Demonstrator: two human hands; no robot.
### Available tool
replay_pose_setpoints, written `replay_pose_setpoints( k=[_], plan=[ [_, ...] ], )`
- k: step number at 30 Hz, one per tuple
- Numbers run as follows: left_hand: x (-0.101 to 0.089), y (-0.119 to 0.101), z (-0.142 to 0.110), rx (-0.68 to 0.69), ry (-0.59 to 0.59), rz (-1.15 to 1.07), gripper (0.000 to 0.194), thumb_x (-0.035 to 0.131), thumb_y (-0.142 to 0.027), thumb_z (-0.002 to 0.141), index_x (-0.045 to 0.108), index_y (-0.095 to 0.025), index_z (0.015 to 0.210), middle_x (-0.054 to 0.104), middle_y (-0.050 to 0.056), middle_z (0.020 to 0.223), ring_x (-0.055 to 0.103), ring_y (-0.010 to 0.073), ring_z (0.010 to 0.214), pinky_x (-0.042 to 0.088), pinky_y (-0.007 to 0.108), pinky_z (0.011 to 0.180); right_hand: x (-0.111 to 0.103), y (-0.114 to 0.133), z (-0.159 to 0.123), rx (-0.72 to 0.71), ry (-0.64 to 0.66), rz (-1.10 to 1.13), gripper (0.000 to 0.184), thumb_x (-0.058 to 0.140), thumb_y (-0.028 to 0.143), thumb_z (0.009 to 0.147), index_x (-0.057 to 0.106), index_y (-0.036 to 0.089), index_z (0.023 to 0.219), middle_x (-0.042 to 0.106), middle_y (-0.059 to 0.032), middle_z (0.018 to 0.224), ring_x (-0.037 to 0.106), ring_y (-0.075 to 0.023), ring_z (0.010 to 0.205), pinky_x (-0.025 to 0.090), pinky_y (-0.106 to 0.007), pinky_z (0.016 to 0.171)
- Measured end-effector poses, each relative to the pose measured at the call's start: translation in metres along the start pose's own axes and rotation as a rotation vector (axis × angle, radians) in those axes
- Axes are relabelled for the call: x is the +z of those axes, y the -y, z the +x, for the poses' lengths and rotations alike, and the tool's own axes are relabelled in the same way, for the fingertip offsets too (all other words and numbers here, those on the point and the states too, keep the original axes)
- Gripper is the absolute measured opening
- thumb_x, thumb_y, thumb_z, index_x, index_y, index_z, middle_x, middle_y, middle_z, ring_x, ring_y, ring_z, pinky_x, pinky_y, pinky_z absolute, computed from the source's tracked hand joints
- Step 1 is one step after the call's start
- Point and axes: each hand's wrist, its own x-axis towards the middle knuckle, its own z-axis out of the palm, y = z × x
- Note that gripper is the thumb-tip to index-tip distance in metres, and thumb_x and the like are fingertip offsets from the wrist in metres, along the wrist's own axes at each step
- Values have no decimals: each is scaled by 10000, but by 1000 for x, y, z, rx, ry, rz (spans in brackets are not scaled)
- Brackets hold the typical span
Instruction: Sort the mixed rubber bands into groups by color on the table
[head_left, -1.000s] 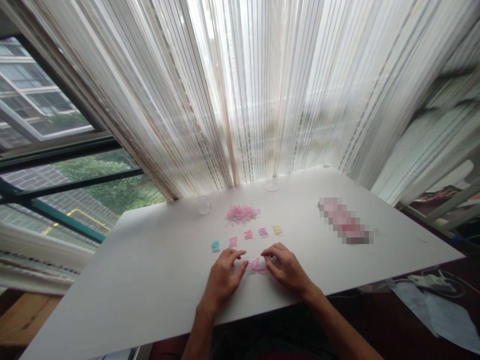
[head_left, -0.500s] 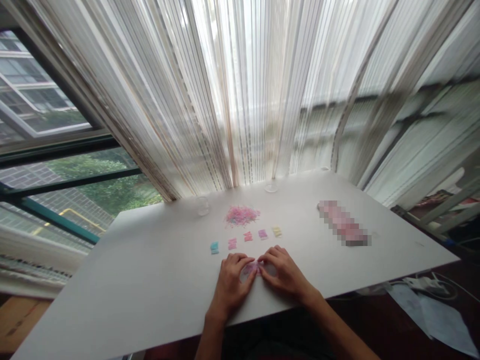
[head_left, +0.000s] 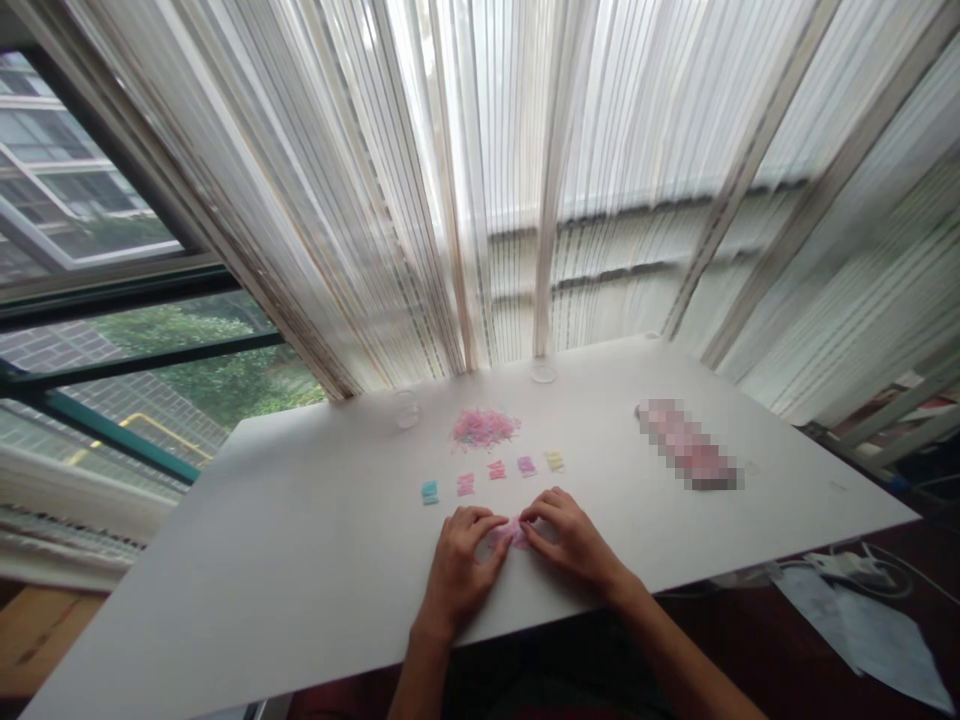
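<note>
On the white table (head_left: 300, 560) my left hand (head_left: 461, 565) and my right hand (head_left: 574, 540) meet near the front edge. Their fingertips are curled and pressed together round a small bunch of pink pieces (head_left: 512, 533), which shows between them. Just beyond the hands runs a row of small sorted piles: a blue pile (head_left: 429, 491), three pink piles (head_left: 496, 470), and a yellow pile (head_left: 554, 460). Farther back lies a loose heap of pink and pale pieces (head_left: 484, 427).
Two small clear cups (head_left: 406, 409) (head_left: 542, 372) stand near the table's far edge by the striped curtain (head_left: 480, 180). A blurred pink oblong (head_left: 686, 445) lies at the right. A window (head_left: 112, 330) is at the left; cables and paper (head_left: 862, 600) lie on the floor at the right.
My hands have drawn together over the pink bunch, fingertips closing on it. The curtain at the right has swung.
</note>
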Motion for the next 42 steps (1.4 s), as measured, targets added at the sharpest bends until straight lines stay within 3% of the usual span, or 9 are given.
replay_pose_setpoints(
  k=[16,24,30,38,42],
  plan=[
    [2,5,-2,34,-89,-83,175,598,-307,939,753,-232,970,660,67,896,627,194,858,538,335,773,-2,3,-3,-60,15,147,118,642,223,890,697,228,995,652,-62,918,628,-196,876,547,-333,790],
    [1,5,-2,22,-114,-102,136,620,-279,923,737,-216,950,665,59,895,627,183,824,532,314,758,-2,2,-4,-45,3,167,89,634,218,898,699,225,957,654,-52,887,632,-183,841,542,-307,754],
    [1,5,-3,26,-115,-115,200,612,-286,931,715,-227,1092,662,53,897,609,158,760,533,313,759,0,0,-3,-49,-6,164,91,626,229,903,704,219,951,652,-50,862,628,-177,800,542,-306,729],
    [2,7,-5,44,-116,-108,130,619,-233,926,730,-212,990,665,44,868,602,155,755,519,293,729,3,-2,-4,-44,7,153,93,628,209,893,711,204,936,662,-55,858,630,-175,795,539,-304,727],
    [4,8,-3,54,-112,-108,160,632,-224,921,706,-221,1062,665,32,876,590,147,735,511,302,739,1,-1,-3,-42,12,165,99,627,201,891,712,186,940,662,-64,861,627,-176,794,534,-304,721]
  ],
)
